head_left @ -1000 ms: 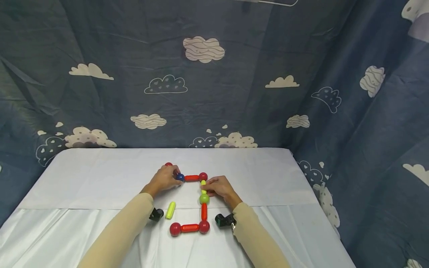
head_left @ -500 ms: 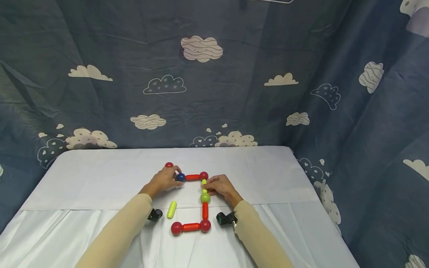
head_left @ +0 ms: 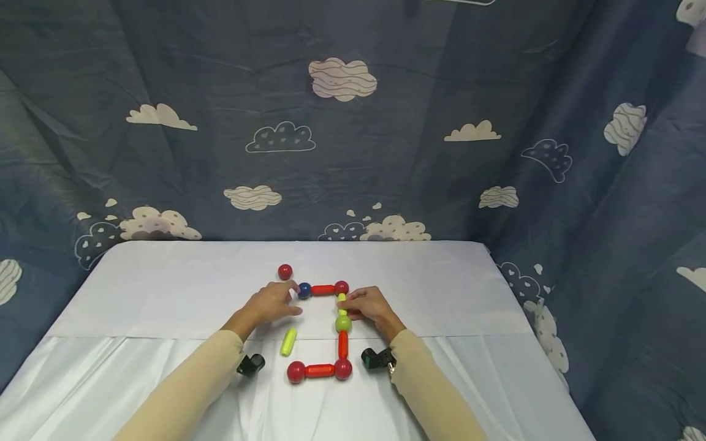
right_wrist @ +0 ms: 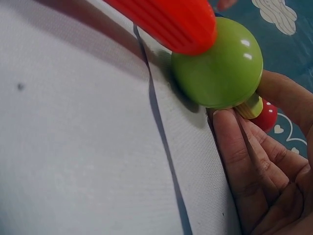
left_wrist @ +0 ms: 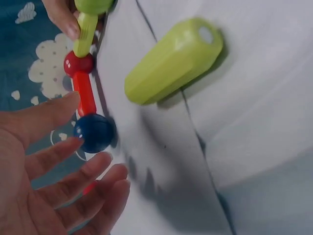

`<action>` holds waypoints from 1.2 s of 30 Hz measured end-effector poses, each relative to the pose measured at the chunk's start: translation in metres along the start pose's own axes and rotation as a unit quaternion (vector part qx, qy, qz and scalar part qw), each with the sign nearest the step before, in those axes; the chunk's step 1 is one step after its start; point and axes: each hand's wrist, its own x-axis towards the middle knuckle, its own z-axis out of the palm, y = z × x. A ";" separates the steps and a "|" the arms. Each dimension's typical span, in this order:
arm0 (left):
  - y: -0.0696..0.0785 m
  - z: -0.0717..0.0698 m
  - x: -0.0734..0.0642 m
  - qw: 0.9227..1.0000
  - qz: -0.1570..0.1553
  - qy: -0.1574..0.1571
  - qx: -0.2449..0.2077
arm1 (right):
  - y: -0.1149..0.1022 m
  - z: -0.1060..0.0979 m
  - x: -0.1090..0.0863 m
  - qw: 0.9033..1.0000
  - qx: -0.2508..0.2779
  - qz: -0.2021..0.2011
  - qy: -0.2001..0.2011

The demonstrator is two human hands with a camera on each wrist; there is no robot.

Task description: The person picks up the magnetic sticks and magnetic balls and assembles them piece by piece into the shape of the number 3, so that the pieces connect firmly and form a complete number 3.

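Rods and balls, joined end to end, form a bracket-shaped chain on the white cloth. My left hand (head_left: 270,303) is spread at the left of the blue ball (head_left: 304,291), its fingertips right by it. From that ball a red rod (head_left: 323,290) runs to a red ball (head_left: 341,287). With thumb and fingers my right hand (head_left: 372,304) pinches the yellow-green rod (head_left: 342,299) between that red ball and the green ball (right_wrist: 220,66). Below the green ball, another red rod (head_left: 343,345) leads to a red corner ball (head_left: 343,369).
A bottom red rod (head_left: 320,370) ends in a red ball (head_left: 296,372). One loose yellow-green rod (left_wrist: 173,61) lies inside the bracket, near the left wrist. A separate red ball (head_left: 285,272) sits behind the left hand. The cloud-print curtain (head_left: 364,153) hangs behind the table.
My left hand has drawn slightly left from the blue ball and its fingers have spread, uncovering the loose red ball behind. My right hand keeps its pinch on the yellow-green rod.
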 end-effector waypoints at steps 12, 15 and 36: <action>-0.004 0.012 -0.025 0.999 0.019 -0.038 -0.021 | 0.001 0.000 0.000 1.000 -0.015 0.005 0.009; -0.004 0.017 -0.029 0.999 0.020 -0.035 -0.019 | 0.001 0.000 -0.001 1.000 -0.019 0.010 0.014; -0.011 0.030 -0.041 0.999 0.025 0.007 -0.029 | -0.002 0.001 -0.001 1.000 -0.017 0.019 0.010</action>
